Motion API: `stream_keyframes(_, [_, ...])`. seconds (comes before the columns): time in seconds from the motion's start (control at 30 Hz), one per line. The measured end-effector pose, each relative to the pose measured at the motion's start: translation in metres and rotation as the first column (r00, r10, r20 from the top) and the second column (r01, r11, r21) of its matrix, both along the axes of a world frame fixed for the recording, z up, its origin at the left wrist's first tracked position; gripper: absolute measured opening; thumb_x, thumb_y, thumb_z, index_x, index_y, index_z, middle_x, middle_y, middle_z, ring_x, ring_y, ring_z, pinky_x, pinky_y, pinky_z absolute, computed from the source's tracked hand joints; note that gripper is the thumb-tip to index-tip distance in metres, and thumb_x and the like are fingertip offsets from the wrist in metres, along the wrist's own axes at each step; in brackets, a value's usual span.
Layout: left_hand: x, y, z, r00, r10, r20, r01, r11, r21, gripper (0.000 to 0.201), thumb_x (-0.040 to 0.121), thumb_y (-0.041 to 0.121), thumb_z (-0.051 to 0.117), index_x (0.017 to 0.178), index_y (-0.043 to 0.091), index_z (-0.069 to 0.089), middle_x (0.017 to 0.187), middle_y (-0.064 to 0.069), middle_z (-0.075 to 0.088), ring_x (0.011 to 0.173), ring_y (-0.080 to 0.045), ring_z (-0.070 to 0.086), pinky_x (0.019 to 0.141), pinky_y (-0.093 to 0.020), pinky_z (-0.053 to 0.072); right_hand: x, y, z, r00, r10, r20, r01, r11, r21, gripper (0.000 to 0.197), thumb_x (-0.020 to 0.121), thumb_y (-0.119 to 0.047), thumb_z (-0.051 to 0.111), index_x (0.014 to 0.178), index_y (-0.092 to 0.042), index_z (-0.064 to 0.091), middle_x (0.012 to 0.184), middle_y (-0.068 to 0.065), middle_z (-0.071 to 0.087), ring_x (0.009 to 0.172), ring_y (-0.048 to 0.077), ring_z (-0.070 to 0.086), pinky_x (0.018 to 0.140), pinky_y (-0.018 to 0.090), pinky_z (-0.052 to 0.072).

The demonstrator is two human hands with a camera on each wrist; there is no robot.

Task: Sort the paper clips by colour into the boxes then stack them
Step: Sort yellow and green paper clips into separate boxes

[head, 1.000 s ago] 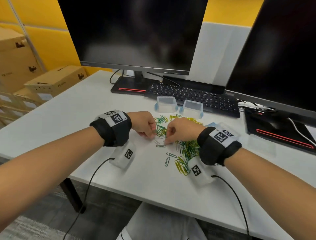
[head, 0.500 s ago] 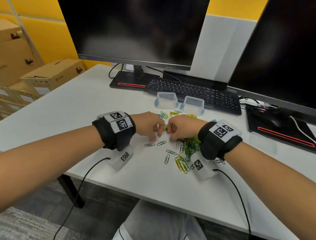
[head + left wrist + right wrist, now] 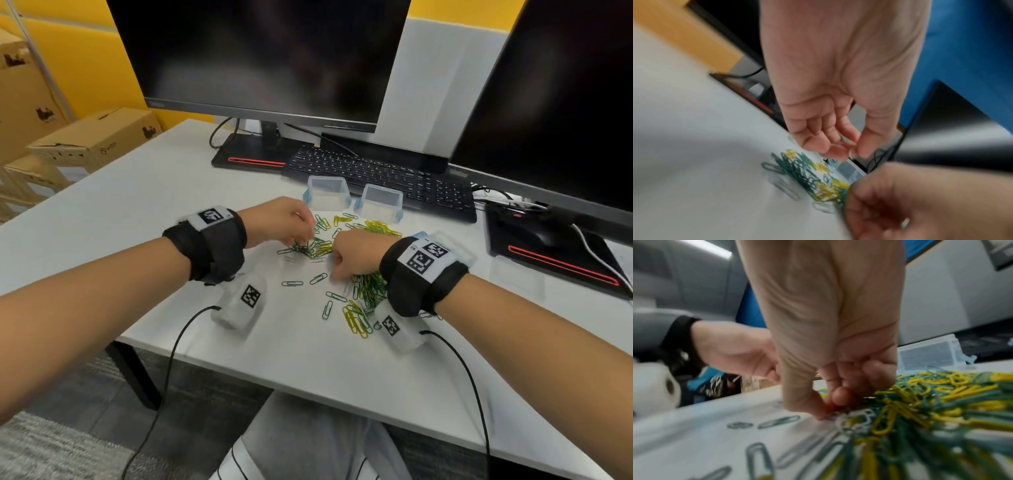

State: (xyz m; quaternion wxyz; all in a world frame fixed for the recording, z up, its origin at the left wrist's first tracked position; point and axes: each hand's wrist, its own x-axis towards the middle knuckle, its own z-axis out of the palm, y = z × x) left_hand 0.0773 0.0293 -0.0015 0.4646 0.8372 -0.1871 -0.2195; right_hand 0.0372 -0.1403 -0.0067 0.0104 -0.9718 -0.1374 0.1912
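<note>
1. Sorting stage: mixed paper clips (image 3: 346,270) lie mid-frame, both boxes (image 3: 327,193) above them look empty.
2. Left hand (image 3: 277,222) hovers, fingers loosely curled, holding nothing visible.
3. Right hand (image 3: 356,253) pinches among clips; actual grasp unclear.
4. Next: lift one colour, drop into a box.

No legible words or numbers anywhere. Only square black-and-white coded markers on the wristbands (image 3: 424,257) and on the white camera housings (image 3: 251,296) beneath both wrists. Faint printing and dark logos on the cardboard boxes (image 3: 102,142), too small to read. Monitor (image 3: 260,58) badge blurred.
</note>
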Motion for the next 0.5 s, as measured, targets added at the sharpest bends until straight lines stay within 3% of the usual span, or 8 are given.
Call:
stream_keyframes(0.1, [0.001,0.008,0.0,0.886,0.105,-0.452,-0.278,0.9,-0.336,0.023,0.091,-0.004,0.034,0.101,0.007,0.051,0.075,-0.008,0.051,0.064,-0.015,0.051,0.059,-0.022,0.045,0.001,-0.002,0.001,0.999,0.034,-0.007,-0.034,0.999,0.035,0.021,0.085,-0.027,0.067,0.086,-0.006,0.066,0.081,0.005,0.064,0.074,0.021,0.059,0.067,0.03,0.05])
stream_keyframes(0.2, [0.004,0.019,-0.002,0.777,0.044,-0.627,-0.361,0.847,-0.389,0.023,0.079,-0.003,0.023,0.077,0.009,0.042,0.071,-0.007,0.041,0.059,-0.016,0.044,0.058,-0.022,0.036,0.003,-0.009,0.003,0.996,-0.08,-0.043,0.091,0.918,0.385,0.005,0.087,-0.013,0.063,0.092,-0.012,0.064,0.075,-0.002,0.063,0.062,0.013,0.057,0.059,0.023,0.049])
stream_keyframes(0.23, [0.004,0.021,-0.002,0.78,0.05,-0.623,-0.343,0.867,-0.361,0.02,0.079,-0.002,0.024,0.072,0.012,0.038,0.069,-0.006,0.039,0.056,-0.016,0.041,0.056,-0.023,0.031,0.005,-0.01,0.003,0.982,-0.156,-0.108,0.19,0.809,0.556,0.01,0.088,-0.009,0.062,0.097,-0.014,0.063,0.073,-0.002,0.062,0.059,0.012,0.056,0.056,0.022,0.048])
stream_keyframes(0.3, [0.004,0.019,-0.003,0.893,0.08,-0.444,-0.183,0.964,-0.194,0.02,0.085,0.004,0.036,0.067,0.014,0.038,0.067,-0.004,0.037,0.055,-0.015,0.033,0.052,-0.023,0.026,0.009,-0.012,0.004,0.883,-0.227,-0.411,0.469,0.376,0.799,0.017,0.092,-0.004,0.053,0.106,-0.011,0.06,0.071,0.0,0.057,0.058,0.012,0.051,0.054,0.022,0.045])
stream_keyframes(0.37, [0.001,0.016,-0.006,0.999,0.006,-0.052,0.006,0.975,0.224,0.014,0.086,0.015,0.057,0.072,0.014,0.056,0.07,-0.002,0.049,0.061,-0.015,0.042,0.055,-0.024,0.034,0.013,-0.013,0.004,0.741,-0.137,-0.658,0.666,0.02,0.746,0.018,0.094,-0.005,0.044,0.105,-0.005,0.058,0.071,0.004,0.051,0.058,0.013,0.048,0.056,0.024,0.041])
stream_keyframes(0.4, [0.0,0.013,-0.007,0.991,-0.081,0.103,0.033,0.916,0.4,0.007,0.083,0.021,0.065,0.08,0.015,0.064,0.074,0.002,0.055,0.068,-0.014,0.049,0.06,-0.023,0.039,0.014,-0.013,0.003,0.703,-0.123,-0.7,0.705,-0.011,0.709,0.016,0.094,-0.007,0.043,0.101,-0.004,0.057,0.071,0.005,0.05,0.058,0.014,0.047,0.056,0.025,0.04])
stream_keyframes(0.43, [0.0,0.012,-0.009,0.972,-0.154,0.175,0.045,0.86,0.507,0.011,0.081,0.023,0.07,0.087,0.015,0.067,0.078,0.007,0.058,0.074,-0.012,0.051,0.062,-0.021,0.04,0.016,-0.011,0.001,0.704,-0.154,-0.693,0.706,0.05,0.706,0.012,0.093,-0.009,0.045,0.097,-0.004,0.056,0.069,0.005,0.05,0.056,0.014,0.046,0.054,0.025,0.038])
stream_keyframes(0.5, [-0.001,0.01,-0.013,0.956,-0.213,0.203,0.059,0.815,0.577,0.019,0.079,0.023,0.074,0.093,0.013,0.068,0.078,0.013,0.054,0.079,-0.011,0.051,0.064,-0.021,0.039,0.016,-0.005,-0.003,0.832,-0.284,-0.476,0.555,0.439,0.707,0.01,0.092,-0.015,0.056,0.091,-0.004,0.058,0.068,0.003,0.05,0.055,0.013,0.044,0.05,0.023,0.035])
